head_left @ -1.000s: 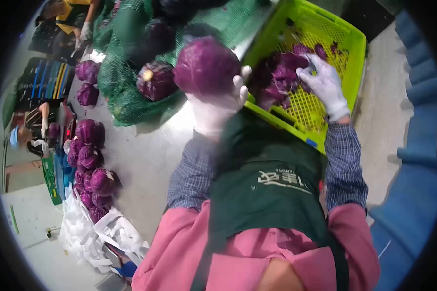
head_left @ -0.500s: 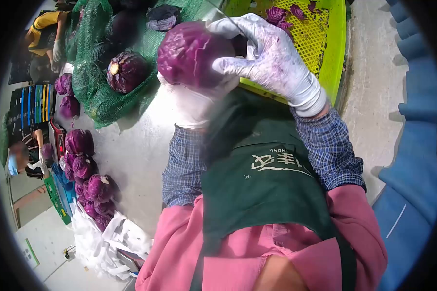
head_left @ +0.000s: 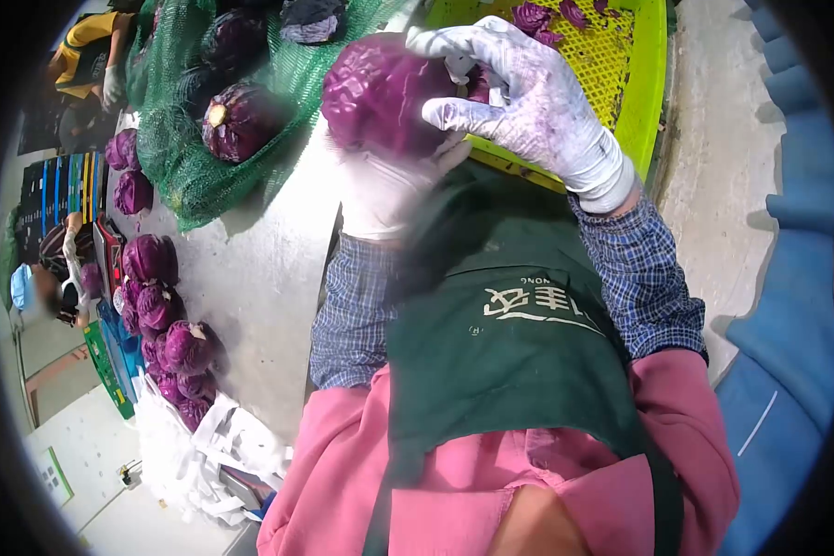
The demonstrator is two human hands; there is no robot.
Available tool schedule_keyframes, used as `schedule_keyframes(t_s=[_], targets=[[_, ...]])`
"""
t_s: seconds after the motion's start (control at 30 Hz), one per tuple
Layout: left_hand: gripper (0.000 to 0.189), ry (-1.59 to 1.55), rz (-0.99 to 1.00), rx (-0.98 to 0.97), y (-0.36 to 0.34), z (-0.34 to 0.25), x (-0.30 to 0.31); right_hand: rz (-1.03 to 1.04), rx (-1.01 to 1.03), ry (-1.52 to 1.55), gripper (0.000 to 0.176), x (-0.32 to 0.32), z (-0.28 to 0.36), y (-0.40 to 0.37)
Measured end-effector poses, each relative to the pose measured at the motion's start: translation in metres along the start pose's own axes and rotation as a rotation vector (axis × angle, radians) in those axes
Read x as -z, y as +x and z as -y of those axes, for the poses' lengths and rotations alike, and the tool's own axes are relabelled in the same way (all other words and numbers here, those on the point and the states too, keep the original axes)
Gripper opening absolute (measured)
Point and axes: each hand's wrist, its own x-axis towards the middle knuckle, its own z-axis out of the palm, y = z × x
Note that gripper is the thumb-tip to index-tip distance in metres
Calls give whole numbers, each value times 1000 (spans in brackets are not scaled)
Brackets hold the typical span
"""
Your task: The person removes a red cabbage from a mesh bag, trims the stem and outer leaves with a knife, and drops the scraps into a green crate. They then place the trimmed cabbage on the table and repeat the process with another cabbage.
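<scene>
A purple-red cabbage [head_left: 380, 97] is held up in front of my apron. My left hand [head_left: 380, 190], in a white glove, cups it from below, its fingers partly hidden behind the cabbage. From the right side my right hand [head_left: 537, 111], in a stained white glove, grips the same cabbage, with fingertips at its upper edge and thumb across its side. A bit of purple leaf shows in the gap between that thumb and the fingers. Close behind the cabbage lies a green mesh sack [head_left: 181, 176] with dark red cabbages [head_left: 241, 125] in and on it.
To the right behind my hand is a yellow-green crate [head_left: 653, 93] with loose purple leaves. A row of cabbages [head_left: 157, 310] lines the metal table's [head_left: 259, 296] left side, near white straps [head_left: 204, 463]. Other people [head_left: 88, 56] stand beyond the table. Blue sheeting [head_left: 797, 324] hangs right.
Both hands and the cabbage have shifted slightly to the right in view. The right thumb and fingers keep their place on the cabbage. A person at the far left has moved an arm.
</scene>
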Motion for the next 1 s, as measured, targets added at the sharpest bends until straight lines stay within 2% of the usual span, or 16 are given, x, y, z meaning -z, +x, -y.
schedule_keyframes(t_s=[0.2, 0.23, 0.3, 0.37, 0.47, 0.53, 0.57, 0.6, 0.63, 0.67, 0.7, 0.8, 0.83, 0.87, 0.93, 1.0], targets=[[85, 76, -19, 38, -9, 12, 2, 79, -36, 190, 44, 8, 5, 1], [85, 83, -12, 45, -11, 14, 4, 79, -19, 172, 32, 8, 4, 2], [86, 21, 39, 63, -9, 17, 7, 150, -20, 155, 28, 5, 1, -2], [89, -222, 156, 103, -4, 14, 7, 152, 8, 157, 25, -1, -2, -11], [93, -685, 343, 205, 4, 3, 9, 221, -188, 282, 21, 0, 0, -26], [96, -813, 346, 143, 3, -2, 6, 117, -323, 296, 34, -6, 2, -29], [97, -787, 287, 58, 0, -1, 3, 78, -396, 311, 38, -9, 7, -28], [98, -526, 268, -72, -4, -2, -1, 35, -472, 323, 43, -11, 12, -27], [100, -235, 217, -197, -9, -2, -5, 28, -464, 222, 55, -10, 16, -23], [101, 28, 142, -303, -12, -2, -9, -14, -412, 175, 57, -15, 12, -23], [103, 188, 107, -301, -18, -14, 15, 69, -505, 335, 57, -8, 11, -22], [103, 572, 188, -284, -29, -53, 61, 223, -437, 404, 53, 7, 1, -20], [102, 562, 215, -284, -29, -55, 66, 260, -354, 360, 51, 9, 0, -19], [102, 551, 243, -283, -30, -57, 71, 364, -417, 342, 44, 13, 5, -17], [100, 284, 239, -287, -27, -43, 70, 308, -313, 299, 40, 5, 3, -24], [96, 282, 56, -334, -31, -26, 67, 144, -240, 211, 24, -9, 2, -29]])
